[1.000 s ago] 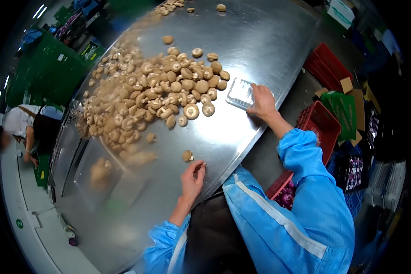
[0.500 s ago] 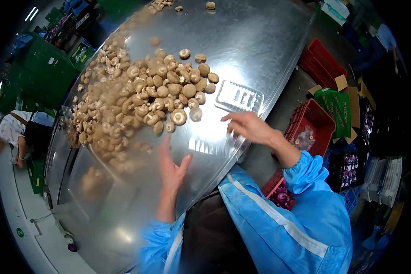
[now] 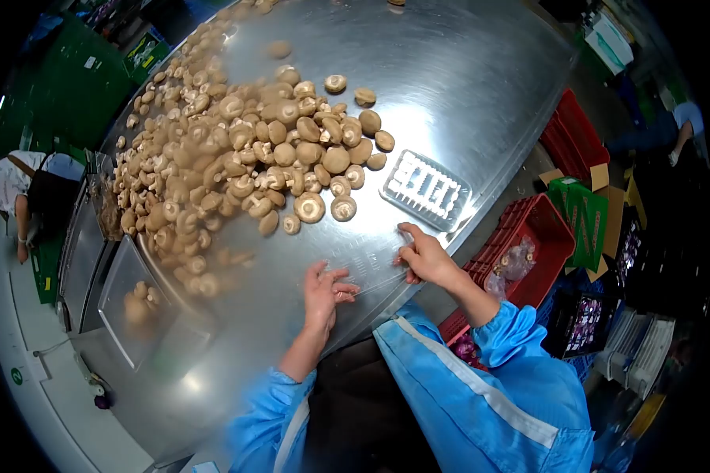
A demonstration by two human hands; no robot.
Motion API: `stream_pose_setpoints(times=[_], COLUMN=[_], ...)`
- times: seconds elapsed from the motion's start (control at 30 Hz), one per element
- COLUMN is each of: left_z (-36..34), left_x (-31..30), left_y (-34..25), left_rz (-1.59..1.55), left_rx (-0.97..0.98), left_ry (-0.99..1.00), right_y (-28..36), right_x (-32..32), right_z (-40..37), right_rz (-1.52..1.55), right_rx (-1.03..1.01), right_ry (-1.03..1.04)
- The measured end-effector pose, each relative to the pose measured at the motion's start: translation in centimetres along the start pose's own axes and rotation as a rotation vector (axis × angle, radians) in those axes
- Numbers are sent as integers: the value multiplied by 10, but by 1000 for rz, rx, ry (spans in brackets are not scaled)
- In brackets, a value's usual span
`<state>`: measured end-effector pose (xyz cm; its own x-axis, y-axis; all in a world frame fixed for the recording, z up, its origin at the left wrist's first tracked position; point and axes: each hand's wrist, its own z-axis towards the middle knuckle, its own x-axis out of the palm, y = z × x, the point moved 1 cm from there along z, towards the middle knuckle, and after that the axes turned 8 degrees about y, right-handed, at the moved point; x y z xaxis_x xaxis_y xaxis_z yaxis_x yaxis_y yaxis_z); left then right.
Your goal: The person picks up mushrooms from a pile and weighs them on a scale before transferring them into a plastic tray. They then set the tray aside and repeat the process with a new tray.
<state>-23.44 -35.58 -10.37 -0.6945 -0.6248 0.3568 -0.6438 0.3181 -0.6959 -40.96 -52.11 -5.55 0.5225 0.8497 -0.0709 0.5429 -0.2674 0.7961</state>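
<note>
Between my hands, low over the near edge of the metal table, is a thin clear plastic tray (image 3: 375, 270), hard to make out against the steel. My left hand (image 3: 323, 298) has its fingers bent at the tray's left side. At the right side, my right hand (image 3: 430, 258) pinches the edge, index finger partly extended. Just beyond my right hand lies another clear plastic tray (image 3: 426, 190), ribbed and full of bright glare. A large pile of brown mushrooms (image 3: 308, 154) spreads over the table ahead and to the left.
Red crates (image 3: 532, 236) stand on the floor to the right, one with a plastic bag inside. Near them is a cardboard box (image 3: 607, 209) with green packs. At far left, a person (image 3: 31, 185) bends over a green crate. A clear bin (image 3: 130, 303) holds some mushrooms.
My left hand has come right and down to the clear plastic tray, fingers now bent at it. My right hand has moved slightly down. The view has shifted a little.
</note>
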Motion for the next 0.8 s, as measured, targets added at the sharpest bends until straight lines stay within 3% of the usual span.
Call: stream_pose_setpoints(times=[0.07, 0.2, 0.37, 0.4, 0.57, 0.67, 0.8], left_z=[1, 11, 56, 67, 115, 125, 124], left_x=[7, 0, -35, -46, -74, -83, -93], left_y=[-8, -12, -39, -47, -118, -134, -114], left_rz=[-106, -220, -234, -208, -208, -133, -89], left_rx=[-75, -190, -28, 7, 209, 218, 251], left_ry=[-15, 64, 10, 13, -264, -326, -319], right_y=[-2, 1, 61, 67, 67, 92, 80], right_x=[-5, -2, 18, 26, 67, 77, 74], right_z=[14, 61, 132, 151, 244, 235, 229], right_rz=[-74, -290, -317, -234, -502, 33, 307], right_rx=[9, -235, -235, -289, -534, -309, -176], right_ry=[-84, -278, -319, -333, -581, -278, -83])
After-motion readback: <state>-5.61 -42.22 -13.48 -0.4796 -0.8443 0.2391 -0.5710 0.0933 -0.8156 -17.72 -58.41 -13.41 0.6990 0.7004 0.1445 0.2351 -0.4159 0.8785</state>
